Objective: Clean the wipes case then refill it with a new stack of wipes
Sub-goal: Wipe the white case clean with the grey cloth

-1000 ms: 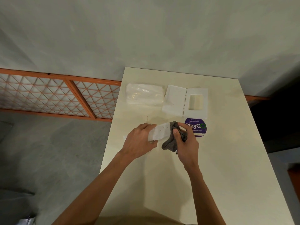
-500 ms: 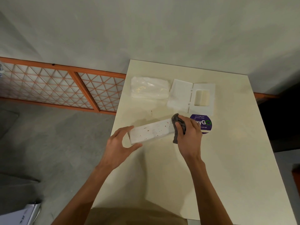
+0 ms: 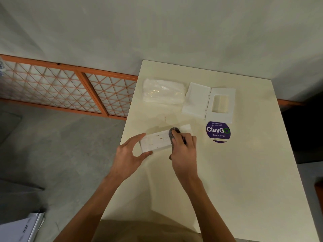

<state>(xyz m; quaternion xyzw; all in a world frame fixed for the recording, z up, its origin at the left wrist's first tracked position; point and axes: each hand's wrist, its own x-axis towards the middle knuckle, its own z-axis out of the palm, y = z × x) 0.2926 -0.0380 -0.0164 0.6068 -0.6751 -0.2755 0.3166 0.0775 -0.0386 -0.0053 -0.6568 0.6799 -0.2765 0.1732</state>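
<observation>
— Now, what do we list first?
— Item one, the wipes case (image 3: 156,143): white, long, flecked with brown spots; we find it over the table (image 3: 244,172), near its left edge; whether it rests flat we cannot tell.
— And our hands?
— Left hand (image 3: 130,157): thumb and fingers curled round the case's left end, gripping it; right hand (image 3: 183,151): fingers bent over a grey cloth (image 3: 173,132), pressing it onto the case's right part.
— Further back?
— Item two, a stack of wipes (image 3: 163,91) in clear wrap, lying flat; just beside it on the right, a white lid (image 3: 208,102) with its flap open; at the lid's near edge, a round purple sticker (image 3: 218,131) reading "ClayGo".
— Off the table?
— An orange lattice panel (image 3: 61,84) low on the wall to our left.
</observation>
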